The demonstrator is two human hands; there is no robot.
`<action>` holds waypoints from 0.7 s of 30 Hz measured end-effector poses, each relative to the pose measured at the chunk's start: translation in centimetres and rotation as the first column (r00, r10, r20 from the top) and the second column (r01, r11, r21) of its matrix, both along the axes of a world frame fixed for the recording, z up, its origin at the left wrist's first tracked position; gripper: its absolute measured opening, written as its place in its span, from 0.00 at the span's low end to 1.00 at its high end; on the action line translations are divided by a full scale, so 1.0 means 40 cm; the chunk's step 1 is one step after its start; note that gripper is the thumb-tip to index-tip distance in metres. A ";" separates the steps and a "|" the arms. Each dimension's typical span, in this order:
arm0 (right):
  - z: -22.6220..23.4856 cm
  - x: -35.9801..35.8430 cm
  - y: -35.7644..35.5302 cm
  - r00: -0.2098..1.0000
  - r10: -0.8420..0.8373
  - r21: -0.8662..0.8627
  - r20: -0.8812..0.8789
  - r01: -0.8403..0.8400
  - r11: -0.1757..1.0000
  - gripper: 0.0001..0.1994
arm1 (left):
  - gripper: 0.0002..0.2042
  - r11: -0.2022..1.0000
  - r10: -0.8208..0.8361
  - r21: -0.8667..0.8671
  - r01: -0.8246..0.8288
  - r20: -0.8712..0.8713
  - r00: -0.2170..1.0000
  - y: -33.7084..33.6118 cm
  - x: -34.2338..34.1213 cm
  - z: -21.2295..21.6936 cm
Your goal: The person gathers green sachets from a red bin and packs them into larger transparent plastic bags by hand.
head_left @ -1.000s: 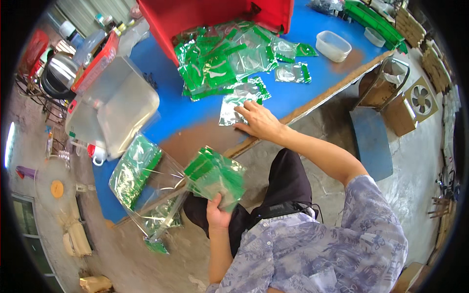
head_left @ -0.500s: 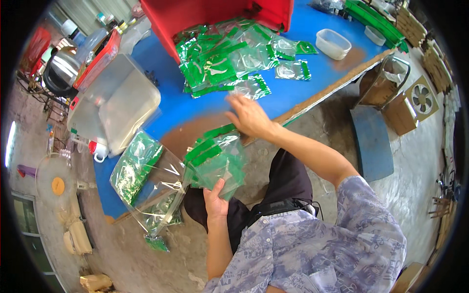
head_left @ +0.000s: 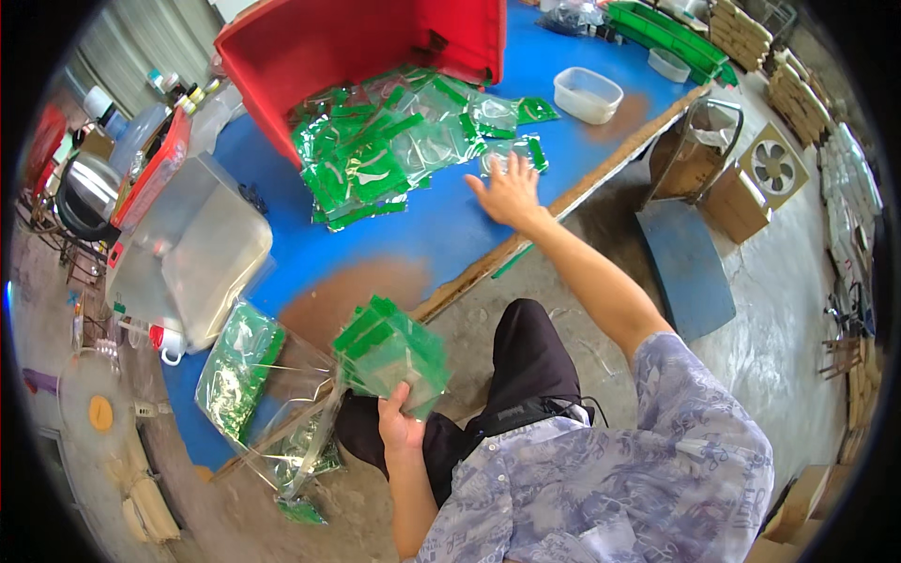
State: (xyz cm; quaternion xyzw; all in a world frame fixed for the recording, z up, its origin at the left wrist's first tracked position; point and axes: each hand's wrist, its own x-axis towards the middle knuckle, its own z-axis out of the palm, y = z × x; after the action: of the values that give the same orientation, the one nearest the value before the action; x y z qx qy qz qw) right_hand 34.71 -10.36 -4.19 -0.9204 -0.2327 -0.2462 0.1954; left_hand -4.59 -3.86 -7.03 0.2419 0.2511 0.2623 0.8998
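My left hand (head_left: 401, 424) grips a stack of clear packets with green headers (head_left: 387, 351), held over my lap below the blue table's edge (head_left: 441, 239). My right hand (head_left: 508, 190) is stretched out flat, fingers apart, over a packet (head_left: 526, 150) at the near edge of a heap of the same green and clear packets (head_left: 389, 145). The heap spills out of a red crate (head_left: 366, 42) tipped on its side.
A clear plastic bag with packets (head_left: 239, 371) hangs off the table's left end, beside a clear lidded box (head_left: 202, 249). A white tub (head_left: 587, 94) and green trays (head_left: 657, 33) stand at the far right. Cardboard boxes (head_left: 751, 178) and a blue board (head_left: 690, 267) lie on the floor.
My right hand added a packet to the stack in my left hand, then reached forward and right across the table to the heap. The left hand stays over my lap with the stack.
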 end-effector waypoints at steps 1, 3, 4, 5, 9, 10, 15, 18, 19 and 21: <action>-0.034 0.004 -0.017 0.997 0.046 -0.080 -0.063 -0.051 0.995 0.36 | 0.27 1.000 0.020 0.001 -0.020 0.002 1.000 0.006 -0.008 0.001; 0.003 -0.103 -0.028 0.949 0.278 -0.094 -0.150 -0.294 0.951 0.33 | 0.28 0.998 0.035 -0.050 -0.032 0.074 0.997 0.004 -0.022 0.004; 0.058 -0.179 -0.032 0.842 0.405 -0.034 -0.357 -0.445 0.895 0.27 | 0.28 0.996 0.065 -0.061 -0.061 0.071 0.995 0.001 -0.023 0.009; 0.089 -0.249 -0.030 0.675 0.501 0.054 -0.541 -0.567 0.822 0.22 | 0.28 0.999 0.019 -0.045 -0.016 0.085 0.996 0.003 -0.014 0.019; 0.109 -0.355 0.046 0.251 0.882 0.303 -0.398 -0.872 0.384 0.15 | 0.28 1.000 0.004 0.030 -0.003 -0.015 1.000 0.008 -0.005 0.017; 0.141 -0.339 0.087 0.145 0.806 0.366 -0.573 -0.835 0.411 0.14 | 0.28 1.000 0.030 0.008 -0.029 -0.036 0.999 0.005 -0.002 0.025; 0.115 -0.101 0.397 0.628 0.778 0.194 0.026 -0.767 0.612 0.29 | 0.29 0.998 0.057 -0.011 -0.058 -0.060 0.997 -0.032 -0.014 0.039; 0.094 -0.063 0.503 0.706 0.708 -0.093 -0.018 -0.706 0.702 0.40 | 0.30 0.998 0.047 -0.030 -0.047 -0.001 0.999 -0.046 -0.035 0.011; 0.059 -0.063 0.523 0.716 0.693 -0.138 -0.086 -0.697 0.703 0.43 | 0.31 0.998 0.039 -0.042 -0.038 0.025 0.999 -0.049 -0.045 -0.006; -0.020 -0.128 0.515 0.705 0.683 -0.290 -0.192 -0.705 0.647 0.48 | 0.32 0.997 0.047 -0.060 -0.044 0.053 0.997 -0.047 -0.072 -0.021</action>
State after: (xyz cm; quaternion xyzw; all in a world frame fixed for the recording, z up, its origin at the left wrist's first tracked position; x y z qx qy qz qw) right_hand 29.59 10.22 -4.99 -0.7874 -0.5997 -0.0782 0.1191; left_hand -7.45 -5.74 -7.86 0.2021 0.2397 0.2818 0.9068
